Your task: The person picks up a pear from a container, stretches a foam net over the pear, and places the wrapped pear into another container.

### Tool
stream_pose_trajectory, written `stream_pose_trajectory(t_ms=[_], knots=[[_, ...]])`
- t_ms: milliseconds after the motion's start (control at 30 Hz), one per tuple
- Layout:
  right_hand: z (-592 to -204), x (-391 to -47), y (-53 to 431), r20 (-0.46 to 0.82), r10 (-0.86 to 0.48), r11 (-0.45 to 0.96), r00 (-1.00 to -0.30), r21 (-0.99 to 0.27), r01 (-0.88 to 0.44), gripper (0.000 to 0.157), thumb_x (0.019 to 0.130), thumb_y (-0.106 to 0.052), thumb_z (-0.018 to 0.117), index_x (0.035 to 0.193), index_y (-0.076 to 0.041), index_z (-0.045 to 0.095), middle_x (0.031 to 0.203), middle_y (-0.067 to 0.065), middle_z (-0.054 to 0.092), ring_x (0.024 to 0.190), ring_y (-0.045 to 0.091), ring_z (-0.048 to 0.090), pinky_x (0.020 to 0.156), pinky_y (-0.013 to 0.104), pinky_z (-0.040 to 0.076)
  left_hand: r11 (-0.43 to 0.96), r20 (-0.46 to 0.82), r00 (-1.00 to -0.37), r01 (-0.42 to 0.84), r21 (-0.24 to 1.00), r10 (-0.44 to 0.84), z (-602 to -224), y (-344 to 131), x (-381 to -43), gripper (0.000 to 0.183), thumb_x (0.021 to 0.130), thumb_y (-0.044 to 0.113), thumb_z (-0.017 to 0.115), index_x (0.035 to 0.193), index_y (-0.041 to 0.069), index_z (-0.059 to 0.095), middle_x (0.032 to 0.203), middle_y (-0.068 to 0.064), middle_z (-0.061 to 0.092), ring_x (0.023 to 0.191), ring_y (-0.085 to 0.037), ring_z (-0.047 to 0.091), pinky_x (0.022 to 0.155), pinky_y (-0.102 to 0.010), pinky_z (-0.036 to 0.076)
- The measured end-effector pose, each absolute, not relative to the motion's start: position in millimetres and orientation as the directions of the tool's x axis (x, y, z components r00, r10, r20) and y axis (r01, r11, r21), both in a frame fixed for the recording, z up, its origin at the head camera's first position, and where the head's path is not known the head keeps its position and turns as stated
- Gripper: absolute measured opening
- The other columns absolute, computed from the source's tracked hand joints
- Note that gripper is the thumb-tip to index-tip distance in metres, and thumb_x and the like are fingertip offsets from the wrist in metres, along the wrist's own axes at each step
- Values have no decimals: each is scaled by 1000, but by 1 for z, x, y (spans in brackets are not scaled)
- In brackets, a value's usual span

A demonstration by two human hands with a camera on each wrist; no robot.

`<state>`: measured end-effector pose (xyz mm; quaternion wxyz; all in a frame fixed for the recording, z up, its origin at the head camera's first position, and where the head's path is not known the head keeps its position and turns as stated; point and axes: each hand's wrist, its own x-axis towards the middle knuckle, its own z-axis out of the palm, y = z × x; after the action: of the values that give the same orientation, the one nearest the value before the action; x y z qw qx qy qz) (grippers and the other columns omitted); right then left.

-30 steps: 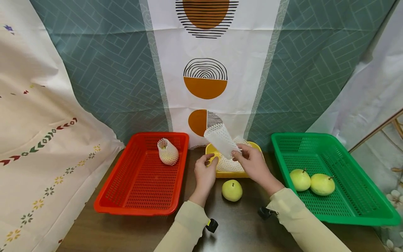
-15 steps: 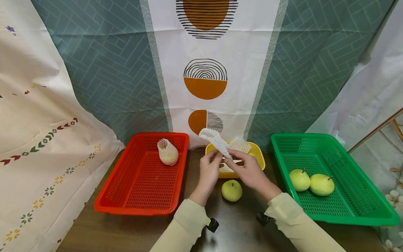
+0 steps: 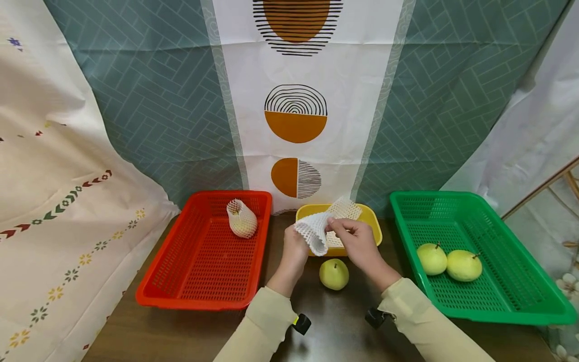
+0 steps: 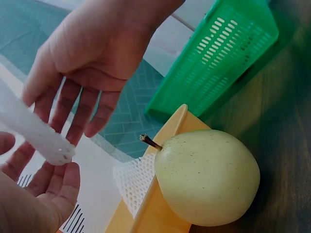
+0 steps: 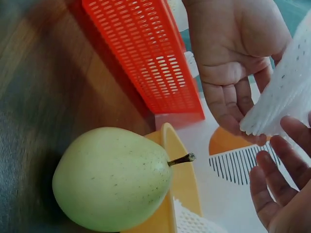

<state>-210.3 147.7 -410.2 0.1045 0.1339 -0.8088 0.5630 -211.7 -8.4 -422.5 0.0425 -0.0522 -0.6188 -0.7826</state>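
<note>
Presumably, the foam net [image 3: 313, 225] is feeling light and stretchy, its rim offering the best hold; left hand [image 3: 293, 251] and right hand [image 3: 360, 244] are pinching it, fingers half-curled.

between the two sleeves [image 3: 271, 322], the tabletop [image 3: 336, 329] gives a way up to the pear [image 3: 333, 274], which stands just before the yellow basket [image 3: 376, 227]. over that basket, the left grip [image 3: 294, 254], right grip [image 3: 358, 244] and white foam net [image 3: 312, 232] block much of the way in. a hand could descend into the near half of the red basket [image 3: 194, 304]; its raised walls stop sideways entry.
</note>
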Motion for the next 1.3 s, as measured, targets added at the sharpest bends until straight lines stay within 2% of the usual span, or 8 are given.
stream_pose_trajectory(t_ms=[167,333,433,567,733,967,1067,1300], knots=[[-409,-210,147,238,-54,275,-970,-930,-244,29,86,-40,65,91,-12,69,88,8,68,81,23,60,70,28,53,-168,126,-992,123,978,12,-423,-10,-212,21,89,10,60,105,0,68,96,-6,68,82,-8,60,72,-22,52],[-410,-213,147,154,-60,205,-986,-965,-163,45,82,-37,69,116,-9,57,97,14,65,79,18,64,73,32,57,-192,86,-996,80,978,22,-420,-12,-210,22,89,4,59,110,-2,64,103,-10,66,86,-11,62,76,-22,54],[-410,-215,149,115,-92,206,-989,-970,-132,51,83,-34,70,123,-8,53,99,17,64,79,17,64,74,33,57,-219,55,-997,43,975,51,-419,-14,-210,26,90,2,57,115,-4,60,108,-14,65,88,-12,63,78,-23,54],[-409,-216,151,82,-117,236,-990,-966,-108,45,83,-34,69,115,-4,59,98,16,62,79,18,60,74,31,56,-184,15,-991,-10,983,133,-416,-17,-209,32,90,3,58,121,-4,57,107,-14,65,82,-9,62,70,-21,54],[-400,-213,152,29,-96,225,-995,-973,-50,39,82,-28,72,106,0,61,94,11,61,78,16,58,75,28,55,-96,15,-972,-8,995,235,-399,-21,-200,30,90,9,58,116,-5,61,89,-2,65,71,-7,57,63,-20,50],[-400,-209,155,25,-104,128,-994,-991,-38,39,80,-20,74,107,3,57,92,4,64,79,12,64,75,22,54,-74,6,-995,-1,997,102,-415,-19,-210,23,84,16,68,103,2,69,92,-10,69,74,-11,63,68,-24,55],[-405,-208,156,34,-106,112,-994,-993,-45,41,78,-19,75,109,3,57,92,5,63,79,12,64,75,23,55,-74,-7,-999,-10,997,41,-420,-18,-211,21,83,21,70,97,5,70,89,-9,68,74,-13,63,67,-25,55],[-409,-205,160,-1,-87,117,-996,-993,-9,41,81,-18,73,113,3,58,91,3,63,77,11,63,71,25,56,-138,-25,-1000,-24,990,0,-420,-18,-209,27,84,29,69,101,8,67,89,-7,68,75,-15,63,74,-34,55]])
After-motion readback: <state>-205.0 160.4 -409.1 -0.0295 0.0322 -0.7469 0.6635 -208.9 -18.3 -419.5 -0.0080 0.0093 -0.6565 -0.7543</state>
